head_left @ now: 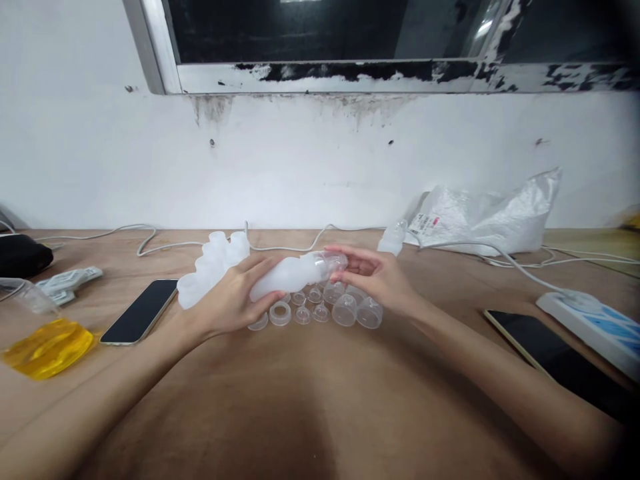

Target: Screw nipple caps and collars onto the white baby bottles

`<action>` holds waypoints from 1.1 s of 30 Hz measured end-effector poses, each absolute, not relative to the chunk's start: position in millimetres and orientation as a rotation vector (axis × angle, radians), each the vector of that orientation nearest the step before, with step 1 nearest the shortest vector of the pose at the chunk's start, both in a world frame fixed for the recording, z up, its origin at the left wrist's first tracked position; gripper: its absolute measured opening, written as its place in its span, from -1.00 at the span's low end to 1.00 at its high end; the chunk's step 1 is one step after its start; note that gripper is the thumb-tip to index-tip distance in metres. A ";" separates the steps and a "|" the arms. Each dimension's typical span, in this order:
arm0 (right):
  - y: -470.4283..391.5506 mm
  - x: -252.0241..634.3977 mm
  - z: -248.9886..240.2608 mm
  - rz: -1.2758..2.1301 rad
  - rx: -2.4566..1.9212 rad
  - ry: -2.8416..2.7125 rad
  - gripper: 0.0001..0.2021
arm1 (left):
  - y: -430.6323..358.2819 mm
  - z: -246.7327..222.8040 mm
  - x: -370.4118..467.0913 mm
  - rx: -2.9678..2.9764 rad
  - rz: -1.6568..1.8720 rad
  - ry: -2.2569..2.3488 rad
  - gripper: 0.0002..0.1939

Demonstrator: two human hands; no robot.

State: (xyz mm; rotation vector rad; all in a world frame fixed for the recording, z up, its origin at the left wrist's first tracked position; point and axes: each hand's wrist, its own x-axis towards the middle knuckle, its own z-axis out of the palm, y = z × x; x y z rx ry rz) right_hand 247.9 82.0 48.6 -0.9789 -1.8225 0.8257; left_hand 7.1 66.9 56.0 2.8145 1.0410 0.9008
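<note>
Bottle [285, 277], one, translucent white, is lying tilted between two hands above the worktop [320, 387]. Left hand [233, 293]: the fingers are curling partly closed around the bottle's body, the thumb pressing its near side. Right hand [380, 273]: the fingers are standing slightly apart, closing on the end of one clear cap [327, 265] that is covering the bottle's top. Beneath and just in front, small clear parts are sitting in rough rows: four domed teats [321, 313], four wide clear cups [369, 313] and at least two rings [280, 313]. The bottle and both hands are hiding some of the rear parts, so their full count is remaining uncertain. A cluster of white bottles [200, 283], several in number, is touching or nearly touching the left hand, which is overlapping it. One capped bottle [393, 238] is standing behind the right hand, near one plastic bag [490, 213]. Two phones are flanking the arms, a left phone [140, 312] and a right phone [555, 357]; one power strip [595, 327] is lying beyond the latter. One container of yellow liquid [47, 343] is occupying the left side.
</note>
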 end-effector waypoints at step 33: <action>66.6 300.3 122.9 0.250 -1.207 -1.722 -0.57 | 42.5 19.6 33.1 2.671 1.355 1.085 -0.28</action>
